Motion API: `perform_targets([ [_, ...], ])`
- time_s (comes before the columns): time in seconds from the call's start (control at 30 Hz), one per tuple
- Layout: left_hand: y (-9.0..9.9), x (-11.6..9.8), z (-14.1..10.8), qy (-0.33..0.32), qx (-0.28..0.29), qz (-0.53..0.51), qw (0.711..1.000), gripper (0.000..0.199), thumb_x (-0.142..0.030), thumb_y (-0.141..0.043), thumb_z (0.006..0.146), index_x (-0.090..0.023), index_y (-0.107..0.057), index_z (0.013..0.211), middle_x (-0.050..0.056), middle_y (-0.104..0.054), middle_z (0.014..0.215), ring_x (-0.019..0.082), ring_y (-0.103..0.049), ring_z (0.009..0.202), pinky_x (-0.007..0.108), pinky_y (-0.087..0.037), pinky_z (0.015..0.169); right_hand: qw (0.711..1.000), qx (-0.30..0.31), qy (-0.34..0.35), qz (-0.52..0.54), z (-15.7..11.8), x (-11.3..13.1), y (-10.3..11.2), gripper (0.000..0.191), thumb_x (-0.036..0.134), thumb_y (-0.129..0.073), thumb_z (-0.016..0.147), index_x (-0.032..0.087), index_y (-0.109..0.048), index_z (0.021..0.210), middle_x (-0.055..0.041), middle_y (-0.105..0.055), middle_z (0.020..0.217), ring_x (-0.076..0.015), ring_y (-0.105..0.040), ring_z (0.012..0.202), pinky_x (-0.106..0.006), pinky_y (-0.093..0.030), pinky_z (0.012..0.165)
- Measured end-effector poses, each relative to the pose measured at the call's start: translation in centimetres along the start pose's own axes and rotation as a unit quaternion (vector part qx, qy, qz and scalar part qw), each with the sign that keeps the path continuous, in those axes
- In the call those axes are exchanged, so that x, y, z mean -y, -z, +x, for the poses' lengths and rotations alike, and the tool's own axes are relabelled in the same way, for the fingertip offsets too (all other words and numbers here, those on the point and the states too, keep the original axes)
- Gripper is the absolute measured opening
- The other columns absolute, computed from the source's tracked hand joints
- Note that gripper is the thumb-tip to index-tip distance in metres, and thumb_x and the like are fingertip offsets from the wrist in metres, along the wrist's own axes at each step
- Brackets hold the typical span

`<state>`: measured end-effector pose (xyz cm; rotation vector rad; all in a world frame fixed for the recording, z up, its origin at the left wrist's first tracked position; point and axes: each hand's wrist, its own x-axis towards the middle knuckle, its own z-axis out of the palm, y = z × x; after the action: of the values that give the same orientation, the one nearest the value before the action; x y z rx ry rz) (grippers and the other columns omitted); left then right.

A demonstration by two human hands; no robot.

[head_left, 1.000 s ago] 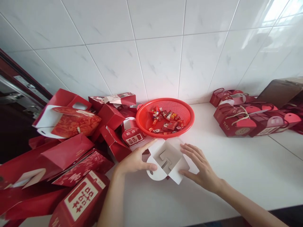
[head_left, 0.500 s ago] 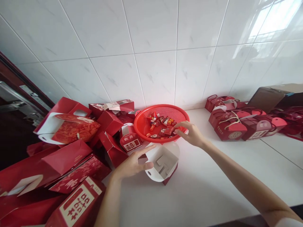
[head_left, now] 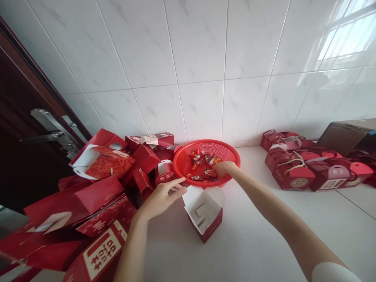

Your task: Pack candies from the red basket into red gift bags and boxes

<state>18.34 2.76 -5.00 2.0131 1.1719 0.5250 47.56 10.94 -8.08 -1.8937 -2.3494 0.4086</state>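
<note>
A round red plastic basket (head_left: 235,150) stands against the tiled wall with several red-wrapped sweets (head_left: 199,161) inside. My right hand (head_left: 225,168) reaches over its right rim, fingers down among the sweets; the fingertips are hidden, so a hold on any sweet cannot be made out. Just in front of the basket sits an open box (head_left: 205,213), red outside and white inside, with its flaps up and no sweets visible in it. At the box's left my left hand (head_left: 170,192) hovers near the flap, index finger stretched towards the basket rim, holding nothing.
Many red gift boxes (head_left: 96,199) lie heaped on the left, beside a dark door with a metal handle (head_left: 55,131). On the right, closed red boxes (head_left: 293,168) with cord handles line the wall, next to a brown carton (head_left: 342,137).
My right hand has gone deeper into the basket. My left hand has come away from the box flap, its fingers more curled. The view has shifted, showing more of the door.
</note>
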Motion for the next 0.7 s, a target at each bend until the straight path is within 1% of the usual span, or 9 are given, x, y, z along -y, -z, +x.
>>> perform_targets([
  [0.07, 0.2, -0.5, 0.2, -0.015, -0.024, 0.001, 1.0, 0.064, -0.064, -0.055, 0.09, -0.021, -0.062, 0.137, 0.008, -0.075, 0.117, 0.027, -0.069, 0.108, 0.04, -0.052, 0.101, 0.998, 0.054, -0.007, 0.011, 0.3, 0.8, 0.1, 0.03, 0.014, -0.089, 0.05, 0.021, -0.065, 0.067, -0.0012, -0.063, 0.062, -0.0219, -0.065, 0.061, -0.031, -0.051, 0.059],
  [0.13, 0.4, -0.9, 0.6, -0.026, -0.048, -0.002, 0.998, 0.062, -0.063, -0.057, 0.089, -0.02, -0.065, 0.133, 0.008, -0.076, 0.113, 0.026, -0.07, 0.105, 0.038, -0.054, 0.098, 0.997, 0.074, -0.001, 0.03, 0.4, 1.4, 0.6, 0.03, 0.014, -0.089, 0.053, 0.02, -0.066, 0.072, -0.0026, -0.066, 0.067, -0.022, -0.066, 0.063, -0.03, -0.05, 0.06],
  [0.2, 0.4, -1.3, 1.3, -0.04, -0.069, -0.013, 0.997, 0.06, -0.062, -0.06, 0.088, -0.019, -0.067, 0.129, 0.008, -0.076, 0.11, 0.026, -0.071, 0.102, 0.038, -0.055, 0.096, 0.997, 0.046, 0.008, 0.058, 0.3, 1.8, 1.1, 0.022, 0.021, -0.084, 0.067, 0.019, -0.068, 0.082, -0.0046, -0.07, 0.076, -0.0214, -0.067, 0.069, -0.028, -0.048, 0.063],
  [0.3, 0.4, -1.9, 2.9, -0.067, -0.091, -0.025, 0.993, 0.057, -0.059, -0.062, 0.086, -0.018, -0.07, 0.125, 0.008, -0.076, 0.108, 0.026, -0.071, 0.102, 0.039, -0.055, 0.097, 0.995, -0.029, 0.015, 0.095, 0.3, 1.8, 1.7, 0.014, 0.031, -0.068, 0.089, 0.019, -0.067, 0.095, -0.0071, -0.072, 0.088, -0.0215, -0.066, 0.081, -0.027, -0.044, 0.066],
  [0.4, 0.3, -2.4, 5.1, -0.082, -0.076, -0.014, 0.994, 0.052, -0.055, -0.061, 0.087, -0.02, -0.07, 0.125, 0.009, -0.076, 0.11, 0.026, -0.07, 0.104, 0.039, -0.054, 0.098, 0.987, -0.081, 0.023, 0.139, 0.2, 1.5, 1.7, 0.019, 0.035, -0.062, 0.093, 0.017, -0.069, 0.09, -0.007, -0.072, 0.087, -0.0203, -0.065, 0.08, -0.027, -0.041, 0.064],
  [0.47, 0.1, -2.7, 7.0, -0.072, -0.021, 0.005, 0.997, 0.053, -0.051, -0.06, 0.087, -0.02, -0.068, 0.129, 0.009, -0.076, 0.113, 0.026, -0.07, 0.105, 0.037, -0.054, 0.096, 0.979, -0.106, 0.029, 0.169, 0.2, 1.3, 1.6, 0.017, 0.031, -0.063, 0.092, 0.017, -0.07, 0.087, -0.0059, -0.073, 0.086, -0.0188, -0.064, 0.078, -0.026, -0.04, 0.064],
  [0.57, -0.6, -3.2, 10.0, -0.04, 0.131, 0.094, 0.986, 0.054, -0.044, -0.065, 0.083, -0.022, -0.067, 0.132, 0.008, -0.075, 0.121, 0.028, -0.069, 0.111, 0.036, -0.053, 0.096, 0.968, -0.14, 0.033, 0.207, 0.2, 1.3, 1.5, 0.014, 0.024, -0.061, 0.092, 0.017, -0.073, 0.092, -0.0046, -0.075, 0.087, -0.0171, -0.065, 0.077, -0.025, -0.042, 0.066],
  [0.63, -1.5, -3.7, 12.0, -0.009, 0.239, 0.207, 0.949, 0.047, -0.041, -0.065, 0.081, -0.026, -0.072, 0.124, 0.005, -0.071, 0.13, 0.029, -0.066, 0.118, 0.034, -0.05, 0.101, 0.958, -0.167, 0.033, 0.231, 0.3, 1.2, 1.4, 0.015, 0.022, -0.061, 0.091, 0.017, -0.074, 0.096, -0.005, -0.077, 0.092, -0.0169, -0.067, 0.08, -0.024, -0.044, 0.067],
  [0.7, -2.7, -4.0, 13.7, 0.036, 0.295, 0.287, 0.911, 0.045, -0.039, -0.067, 0.078, -0.03, -0.073, 0.122, 0.003, -0.069, 0.134, 0.029, -0.067, 0.117, 0.035, -0.051, 0.098, 0.949, -0.19, 0.032, 0.251, 0.5, 1.0, 1.3, 0.014, 0.02, -0.062, 0.091, 0.017, -0.074, 0.095, -0.0053, -0.077, 0.097, -0.0173, -0.068, 0.084, -0.024, -0.046, 0.07],
])
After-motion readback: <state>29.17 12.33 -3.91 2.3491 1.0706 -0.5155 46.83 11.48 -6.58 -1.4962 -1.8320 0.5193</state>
